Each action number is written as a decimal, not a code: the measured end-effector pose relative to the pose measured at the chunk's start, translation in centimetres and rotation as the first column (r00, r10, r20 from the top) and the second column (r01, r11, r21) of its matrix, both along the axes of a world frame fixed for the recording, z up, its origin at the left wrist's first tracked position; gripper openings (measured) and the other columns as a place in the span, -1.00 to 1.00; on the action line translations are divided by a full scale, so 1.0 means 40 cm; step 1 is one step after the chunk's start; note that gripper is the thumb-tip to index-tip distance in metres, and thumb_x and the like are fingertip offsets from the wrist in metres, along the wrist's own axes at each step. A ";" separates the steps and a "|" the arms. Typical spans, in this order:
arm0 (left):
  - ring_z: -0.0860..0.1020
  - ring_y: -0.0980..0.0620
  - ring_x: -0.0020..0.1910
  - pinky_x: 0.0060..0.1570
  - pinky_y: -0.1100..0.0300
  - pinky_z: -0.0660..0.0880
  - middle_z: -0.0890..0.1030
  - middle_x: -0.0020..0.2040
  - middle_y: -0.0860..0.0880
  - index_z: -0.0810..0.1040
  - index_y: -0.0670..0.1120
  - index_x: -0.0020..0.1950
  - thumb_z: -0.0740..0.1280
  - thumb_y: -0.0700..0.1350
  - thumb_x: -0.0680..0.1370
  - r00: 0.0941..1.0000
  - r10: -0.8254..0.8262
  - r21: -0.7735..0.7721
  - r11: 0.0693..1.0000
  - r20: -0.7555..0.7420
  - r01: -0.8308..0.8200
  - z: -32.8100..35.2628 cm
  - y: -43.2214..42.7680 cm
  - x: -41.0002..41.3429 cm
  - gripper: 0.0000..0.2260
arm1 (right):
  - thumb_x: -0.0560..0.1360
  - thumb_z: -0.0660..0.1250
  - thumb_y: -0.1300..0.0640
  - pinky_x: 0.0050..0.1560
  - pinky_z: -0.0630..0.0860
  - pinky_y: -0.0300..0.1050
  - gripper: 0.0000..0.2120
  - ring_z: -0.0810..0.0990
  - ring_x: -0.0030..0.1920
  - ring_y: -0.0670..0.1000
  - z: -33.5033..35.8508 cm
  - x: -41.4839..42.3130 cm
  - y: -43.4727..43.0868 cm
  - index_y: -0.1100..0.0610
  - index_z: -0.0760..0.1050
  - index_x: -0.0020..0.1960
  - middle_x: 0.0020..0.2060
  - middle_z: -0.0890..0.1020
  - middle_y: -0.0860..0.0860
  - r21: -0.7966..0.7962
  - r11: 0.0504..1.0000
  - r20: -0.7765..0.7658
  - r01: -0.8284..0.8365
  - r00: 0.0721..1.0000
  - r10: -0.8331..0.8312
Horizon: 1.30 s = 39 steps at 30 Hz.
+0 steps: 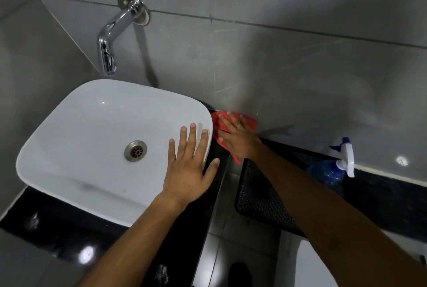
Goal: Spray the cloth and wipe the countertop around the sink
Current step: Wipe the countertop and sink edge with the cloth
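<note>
Black desk (57,224) under one white sink (92,125). Left hand (188,166) flat on sink rim, fingers spread open. Right hand (238,138) presses one red cloth (250,122) flat at wall corner, fingers extended. One blue spray bottle (332,168) stands right.

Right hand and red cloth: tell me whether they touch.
Touching. The head view shows the right hand pressed flat on the red cloth, fingers spread across it.

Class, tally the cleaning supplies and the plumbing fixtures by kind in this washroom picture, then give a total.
Red cloth: 1
Blue spray bottle: 1
White basin: 1
Chrome wall tap: 1
Metal drain: 1
Total: 5
</note>
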<state>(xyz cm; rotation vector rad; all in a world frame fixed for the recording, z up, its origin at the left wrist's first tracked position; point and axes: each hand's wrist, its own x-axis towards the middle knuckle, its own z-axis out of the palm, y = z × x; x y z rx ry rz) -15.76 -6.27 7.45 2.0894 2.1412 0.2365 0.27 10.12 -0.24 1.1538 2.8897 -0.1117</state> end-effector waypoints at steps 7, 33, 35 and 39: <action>-0.30 -0.05 0.60 0.56 -0.22 -0.18 -0.23 0.64 -0.04 -0.25 0.10 0.61 -0.15 0.21 0.66 0.997 0.073 0.047 0.996 0.023 -0.074 -0.008 -0.010 0.005 -0.44 | 0.67 -0.08 -0.16 0.59 -0.07 0.14 -0.42 -0.10 0.62 0.12 -0.029 -0.032 0.067 0.07 0.06 0.61 0.62 0.03 0.13 0.070 0.992 0.065 -0.103 0.993 0.098; -0.29 -0.17 0.60 0.52 -0.30 -0.26 -0.24 0.64 -0.11 -0.25 0.05 0.61 -0.26 0.20 0.62 0.969 -0.121 -0.060 0.992 -0.217 0.110 0.030 -0.274 -0.292 -0.42 | 0.66 -0.07 -0.10 0.56 0.00 0.19 -0.47 0.04 0.61 0.16 -0.009 -0.060 -0.586 0.04 0.17 0.58 0.60 0.14 0.09 -0.009 0.999 0.083 -0.050 0.995 0.051; -0.32 -0.16 0.59 0.51 -0.32 -0.27 -0.25 0.63 -0.10 -0.25 0.06 0.61 -0.25 0.19 0.63 0.971 -0.106 -0.074 0.993 -0.212 0.093 0.032 -0.291 -0.329 -0.44 | 0.66 -0.02 -0.10 0.55 0.05 0.20 -0.48 0.10 0.59 0.17 -0.009 -0.082 -0.664 0.05 0.20 0.57 0.59 0.19 0.09 -0.011 0.999 0.083 -0.054 0.995 0.054; -0.32 -0.17 0.59 0.50 -0.35 -0.25 -0.23 0.64 -0.12 -0.20 0.06 0.62 -0.15 0.13 0.67 0.975 -0.096 -0.079 0.993 -0.201 0.082 0.033 -0.312 -0.352 -0.46 | 0.65 0.05 -0.09 0.51 0.23 0.22 -0.49 0.27 0.53 0.20 -0.023 -0.123 -0.791 0.06 0.23 0.55 0.54 0.31 0.11 0.016 0.998 0.039 -0.060 0.997 0.059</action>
